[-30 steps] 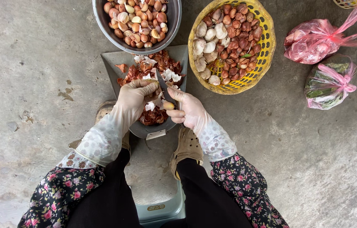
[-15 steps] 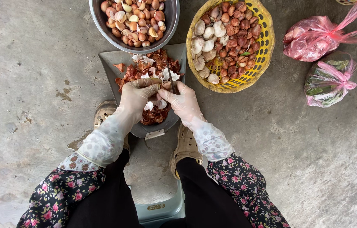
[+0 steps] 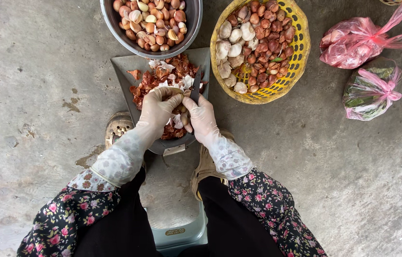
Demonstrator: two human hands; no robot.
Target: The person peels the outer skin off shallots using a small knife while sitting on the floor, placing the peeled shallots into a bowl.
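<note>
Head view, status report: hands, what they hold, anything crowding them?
Left hand shut on small bulb. Right hand shut on knife, blade up. Both over grey dustpan of peels. Metal bowl and yellow basket close ahead.

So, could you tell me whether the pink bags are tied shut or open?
Tied shut: both pink bags are knotted at their necks.

Ahead of our hands the way is crowded: the grey dustpan (image 3: 125,71) heaped with peelings, the metal bowl (image 3: 192,24) touching its far edge, and the yellow basket (image 3: 301,47) just beside on the right. Two tied plastic bags (image 3: 367,62) sit further right. The concrete floor (image 3: 34,95) to our left lies open, as does the floor right of our knees.
</note>
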